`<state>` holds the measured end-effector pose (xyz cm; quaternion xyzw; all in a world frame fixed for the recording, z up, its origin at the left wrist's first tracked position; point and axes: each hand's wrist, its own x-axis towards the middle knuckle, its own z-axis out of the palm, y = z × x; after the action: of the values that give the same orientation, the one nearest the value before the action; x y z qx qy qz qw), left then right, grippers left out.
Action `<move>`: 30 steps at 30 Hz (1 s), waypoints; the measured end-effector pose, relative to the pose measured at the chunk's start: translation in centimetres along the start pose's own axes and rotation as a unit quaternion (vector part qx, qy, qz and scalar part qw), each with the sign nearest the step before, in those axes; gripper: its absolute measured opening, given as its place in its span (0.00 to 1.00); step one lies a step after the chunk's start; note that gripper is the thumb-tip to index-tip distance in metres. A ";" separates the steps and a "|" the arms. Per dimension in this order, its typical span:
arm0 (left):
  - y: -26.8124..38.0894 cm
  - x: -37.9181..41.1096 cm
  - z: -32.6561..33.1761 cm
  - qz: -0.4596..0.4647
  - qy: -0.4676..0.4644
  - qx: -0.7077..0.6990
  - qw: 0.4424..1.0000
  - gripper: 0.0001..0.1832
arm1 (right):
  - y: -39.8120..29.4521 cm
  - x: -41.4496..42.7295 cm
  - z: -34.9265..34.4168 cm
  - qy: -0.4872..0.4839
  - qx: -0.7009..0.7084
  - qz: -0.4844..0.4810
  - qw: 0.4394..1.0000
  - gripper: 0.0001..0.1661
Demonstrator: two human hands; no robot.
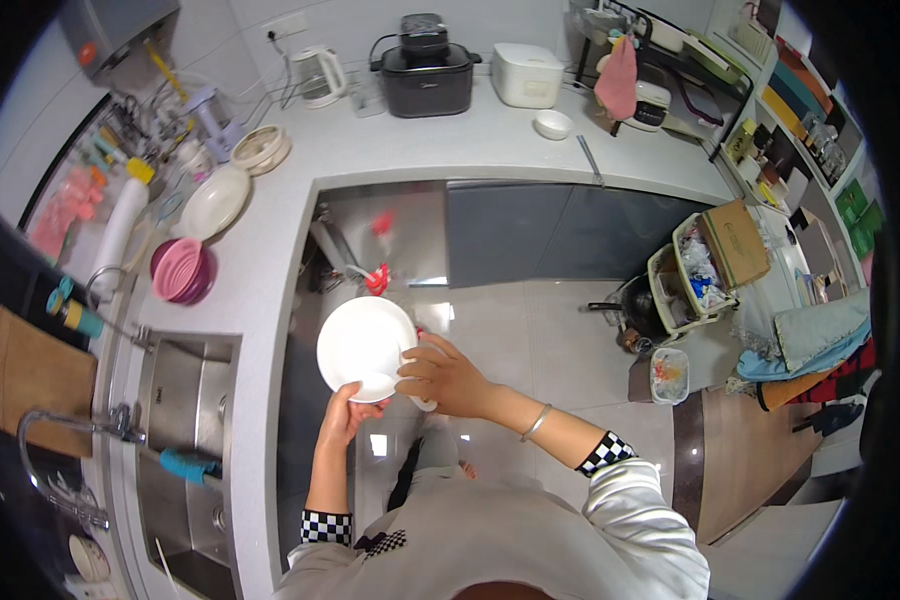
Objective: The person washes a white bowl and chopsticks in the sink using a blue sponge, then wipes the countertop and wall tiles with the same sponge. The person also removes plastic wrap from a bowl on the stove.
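My left hand grips the near edge of a white plate, its thumb over the rim. Near that thumb, a small white piece that looks like a spoon or dish lies over the plate; its kind is hard to tell. My right hand is at the plate's right edge with its fingers bent around something white, mostly hidden by the fingers. Both hands are in front of my body, above the tiled floor, to the right of the sink counter.
The counter bends around the left and back. It bears pink bowls, an oval white dish, a small white bowl and chopsticks. A double steel sink is at left; a bin stands at right.
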<state>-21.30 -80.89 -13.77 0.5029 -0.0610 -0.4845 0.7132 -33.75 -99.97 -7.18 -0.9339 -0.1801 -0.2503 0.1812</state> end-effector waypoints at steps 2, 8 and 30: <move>0.6 5.0 2.8 -0.021 -0.028 0.023 0.999 0.27 | 3.7 -1.2 -1.1 0.006 -0.020 0.052 0.998 0.22; 3.7 21.3 10.8 -0.085 -0.156 0.018 0.984 0.24 | 16.7 -1.7 -5.9 -0.011 -0.070 0.165 0.984 0.22; 7.9 60.1 31.3 -0.073 -0.024 0.024 0.997 0.21 | 57.3 -1.4 -15.3 -0.031 -0.106 0.182 0.977 0.26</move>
<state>-2.88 -146.51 -16.51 0.5112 -0.0526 -0.5451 0.6624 -16.60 -156.67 -9.75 -0.9723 0.0145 -0.2014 0.1178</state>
